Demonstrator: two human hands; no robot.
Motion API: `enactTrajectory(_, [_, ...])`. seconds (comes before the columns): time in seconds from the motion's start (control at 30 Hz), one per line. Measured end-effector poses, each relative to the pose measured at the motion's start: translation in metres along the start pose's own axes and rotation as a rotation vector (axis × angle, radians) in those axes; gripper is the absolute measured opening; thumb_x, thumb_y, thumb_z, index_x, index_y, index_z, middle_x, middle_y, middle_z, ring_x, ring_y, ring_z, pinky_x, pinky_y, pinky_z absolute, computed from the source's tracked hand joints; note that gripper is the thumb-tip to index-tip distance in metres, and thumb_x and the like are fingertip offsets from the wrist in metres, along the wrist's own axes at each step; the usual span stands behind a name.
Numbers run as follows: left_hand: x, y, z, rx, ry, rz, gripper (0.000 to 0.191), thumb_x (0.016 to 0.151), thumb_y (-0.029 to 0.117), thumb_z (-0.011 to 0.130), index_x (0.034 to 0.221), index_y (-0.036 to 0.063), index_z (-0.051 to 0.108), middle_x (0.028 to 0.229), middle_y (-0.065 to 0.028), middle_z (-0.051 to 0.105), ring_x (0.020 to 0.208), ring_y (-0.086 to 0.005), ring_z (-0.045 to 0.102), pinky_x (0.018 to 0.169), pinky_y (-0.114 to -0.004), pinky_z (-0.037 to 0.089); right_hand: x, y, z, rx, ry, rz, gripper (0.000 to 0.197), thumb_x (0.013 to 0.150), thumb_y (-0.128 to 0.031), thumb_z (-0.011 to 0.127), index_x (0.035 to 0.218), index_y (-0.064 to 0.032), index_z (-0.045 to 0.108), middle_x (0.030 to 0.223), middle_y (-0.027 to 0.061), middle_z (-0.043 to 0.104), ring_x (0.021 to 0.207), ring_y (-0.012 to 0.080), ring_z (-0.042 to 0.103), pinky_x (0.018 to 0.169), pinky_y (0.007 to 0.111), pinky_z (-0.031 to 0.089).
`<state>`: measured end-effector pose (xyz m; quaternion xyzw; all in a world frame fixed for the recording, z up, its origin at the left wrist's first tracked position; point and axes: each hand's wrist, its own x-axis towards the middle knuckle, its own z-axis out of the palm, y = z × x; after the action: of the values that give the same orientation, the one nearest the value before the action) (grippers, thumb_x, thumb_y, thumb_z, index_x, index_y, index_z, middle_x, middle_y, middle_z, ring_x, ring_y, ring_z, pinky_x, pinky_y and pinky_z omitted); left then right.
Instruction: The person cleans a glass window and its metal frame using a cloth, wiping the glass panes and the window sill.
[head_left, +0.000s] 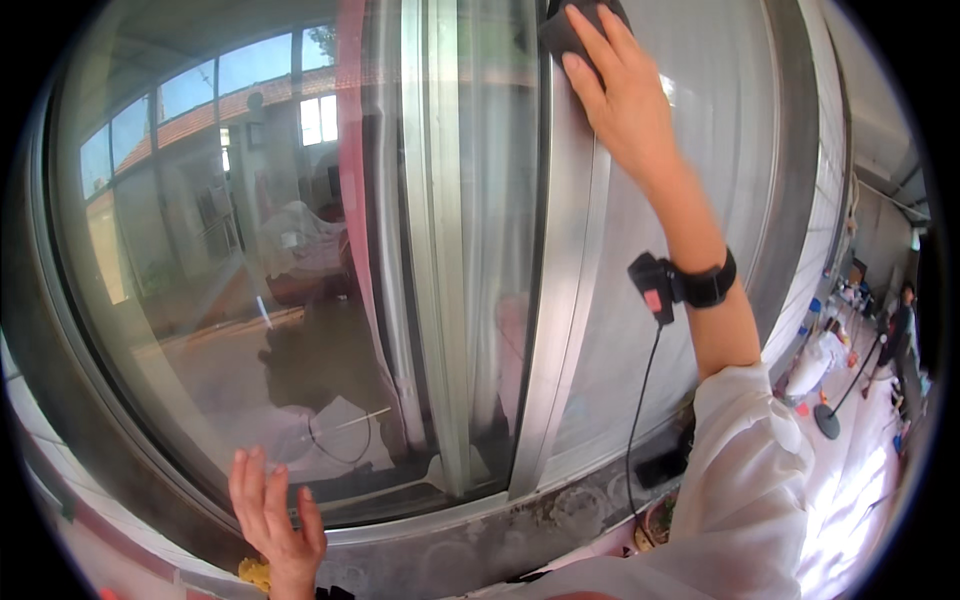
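Observation:
My right hand (626, 94) is raised high and presses a dark cloth or pad (574, 37) against the upper part of the metal window frame (566, 247). A black strap (705, 281) with a small cabled device is around my right forearm. Low on the left, my left hand (270, 502) has its fingers spread and holds nothing; it is before the lower edge of the window glass (225, 360). Whether its fingertips touch the glass cannot be told. Curtains show behind the panes, and the left pane carries reflections.
Below the window runs a grey sill (450, 547) with a dark flat object (660, 469) on it. A potted plant (660, 517) stands under that, and something yellow (255, 574) lies by my left wrist. Far right are a person (896, 330), white bags (817, 364) and a round-based stand (827, 421).

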<state>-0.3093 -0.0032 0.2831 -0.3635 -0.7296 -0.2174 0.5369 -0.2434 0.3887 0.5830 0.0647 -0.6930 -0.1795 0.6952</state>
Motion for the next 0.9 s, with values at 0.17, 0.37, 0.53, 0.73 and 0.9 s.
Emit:
enactTrajectory(0.17, [-0.048,0.018,0.017,-0.049,-0.111,-0.108,0.036,0.082,0.003,0.059,0.117,-0.0019,0.054,0.128,-0.0232,0.052,0.120,-0.0457,0.048,0.100,-0.052,0.039,-0.188,-0.063,-0.004,0.066,-0.164,0.153,0.049,0.084,-0.014,0.063,0.132,-0.0092,0.053,0.141,0.0218,0.039,0.131,0.0418,0.037,0.104,0.050,0.032])
enactTrajectory(0.37, [-0.097,0.009,-0.035,0.010,-0.192,-0.297,0.043,0.080,-0.003,0.055,0.123,-0.0019,0.050,0.133,-0.0218,0.049,0.127,-0.0447,0.043,0.104,-0.050,0.033,-0.312,-0.140,-0.034,0.171,-0.296,0.319,0.051,0.076,-0.011,0.070,0.125,-0.0101,0.058,0.130,0.0228,0.041,0.122,0.0447,0.040,0.101,0.054,0.034])
enactTrajectory(0.53, [-0.116,0.002,-0.047,0.055,-0.174,-0.343,0.044,0.081,-0.001,0.055,0.125,-0.0011,0.049,0.134,-0.0208,0.049,0.127,-0.0432,0.043,0.104,-0.049,0.034,-0.198,-0.060,-0.015,0.128,-0.113,0.324,0.046,0.085,-0.011,0.064,0.130,-0.0137,0.056,0.136,0.0214,0.043,0.115,0.0393,0.046,0.099,0.044,0.038])
enactTrajectory(0.73, [-0.107,0.016,-0.026,0.022,-0.128,-0.367,0.044,0.082,0.000,0.055,0.126,0.0005,0.049,0.134,-0.0186,0.050,0.127,-0.0414,0.044,0.104,-0.049,0.034,0.033,0.051,0.003,-0.091,0.123,-0.156,0.039,0.093,-0.022,0.054,0.131,-0.0161,0.053,0.134,0.0177,0.051,0.114,0.0407,0.049,0.098,0.042,0.038])
enactTrajectory(0.9, [-0.101,0.025,-0.023,0.017,-0.138,-0.356,0.043,0.082,-0.001,0.054,0.125,0.0004,0.050,0.133,-0.0183,0.051,0.127,-0.0410,0.044,0.104,-0.048,0.034,-0.023,0.011,-0.008,-0.054,0.015,-0.080,0.039,0.089,-0.017,0.058,0.127,-0.0153,0.057,0.132,0.0166,0.052,0.111,0.0377,0.050,0.093,0.041,0.040])
